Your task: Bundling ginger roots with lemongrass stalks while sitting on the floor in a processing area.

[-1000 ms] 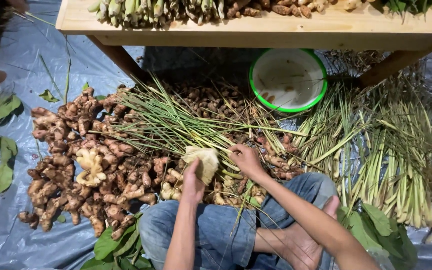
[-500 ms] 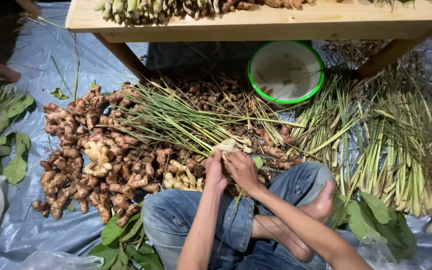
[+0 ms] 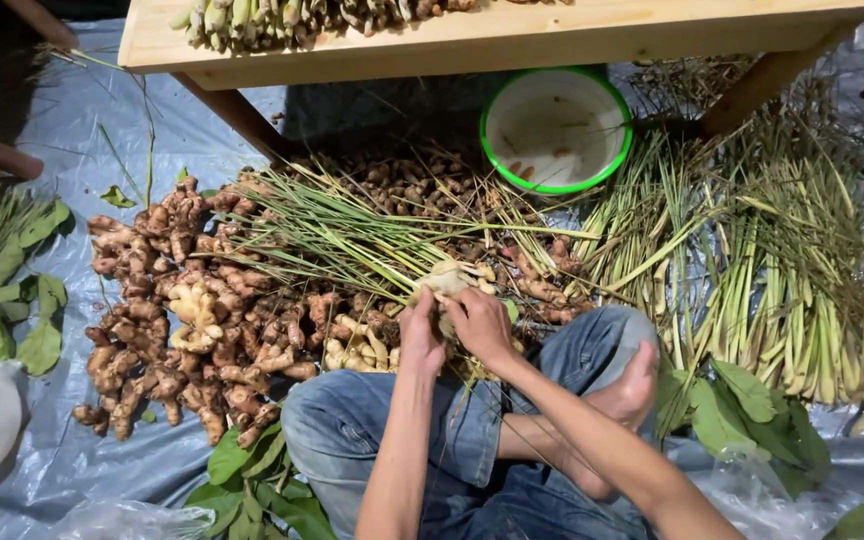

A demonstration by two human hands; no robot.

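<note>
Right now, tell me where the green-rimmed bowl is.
The green-rimmed bowl sits on the grey sheet at upper centre, under the wooden table's edge, beyond the root pile.

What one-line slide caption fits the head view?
Both hands, left hand and right hand, grip a pale ginger root above heaped rhizomes.
</note>
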